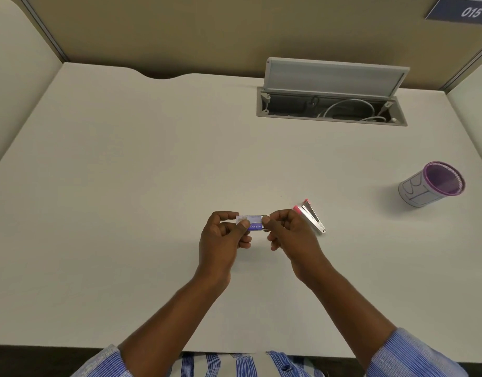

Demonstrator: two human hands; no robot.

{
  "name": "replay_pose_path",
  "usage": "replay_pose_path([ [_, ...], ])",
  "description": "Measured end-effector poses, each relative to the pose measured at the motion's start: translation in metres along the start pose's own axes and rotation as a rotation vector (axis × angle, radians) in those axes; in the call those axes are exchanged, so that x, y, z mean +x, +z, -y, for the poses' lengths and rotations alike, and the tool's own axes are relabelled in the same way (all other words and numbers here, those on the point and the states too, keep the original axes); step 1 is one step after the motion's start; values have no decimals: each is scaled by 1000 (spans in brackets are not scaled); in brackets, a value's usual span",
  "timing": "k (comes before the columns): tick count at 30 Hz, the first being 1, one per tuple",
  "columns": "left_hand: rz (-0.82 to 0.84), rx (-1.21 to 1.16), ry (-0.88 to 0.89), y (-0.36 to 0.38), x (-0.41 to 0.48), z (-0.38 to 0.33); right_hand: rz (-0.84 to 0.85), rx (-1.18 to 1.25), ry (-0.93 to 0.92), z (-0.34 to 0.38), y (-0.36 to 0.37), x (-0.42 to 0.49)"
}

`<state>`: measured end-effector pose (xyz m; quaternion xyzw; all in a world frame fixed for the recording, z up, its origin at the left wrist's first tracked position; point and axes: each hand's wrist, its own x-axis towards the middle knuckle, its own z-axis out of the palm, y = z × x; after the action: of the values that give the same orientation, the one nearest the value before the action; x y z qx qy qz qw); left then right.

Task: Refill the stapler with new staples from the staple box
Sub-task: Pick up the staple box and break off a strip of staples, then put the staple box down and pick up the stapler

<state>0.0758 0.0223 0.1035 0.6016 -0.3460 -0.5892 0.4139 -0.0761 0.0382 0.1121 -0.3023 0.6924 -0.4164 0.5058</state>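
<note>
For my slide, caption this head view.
Both hands, left and right, hold a small blue-and-white staple box above the white desk, pink stapler lying open alongside.

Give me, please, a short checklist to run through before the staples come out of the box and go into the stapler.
1. Staple box held at both ends, left hand and right hand: ok.
2. Box open enough to draw a strip: cannot tell; fingers cover its ends.
3. Stapler within reach, lying on the desk just beyond the right hand: ok.
4. Stapler opened, white and metal parts showing beside the pink: ok.
5. Channel empty and ready: cannot tell.
6. A hand free to steady the stapler: not ok; both hold the box.
</note>
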Motion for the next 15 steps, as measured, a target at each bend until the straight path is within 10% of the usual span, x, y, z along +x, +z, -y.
replay_pose_path([
  [15, -26, -30, -14, -4, -3, 4, -84, -19, -43, 1, 16, -17],
])
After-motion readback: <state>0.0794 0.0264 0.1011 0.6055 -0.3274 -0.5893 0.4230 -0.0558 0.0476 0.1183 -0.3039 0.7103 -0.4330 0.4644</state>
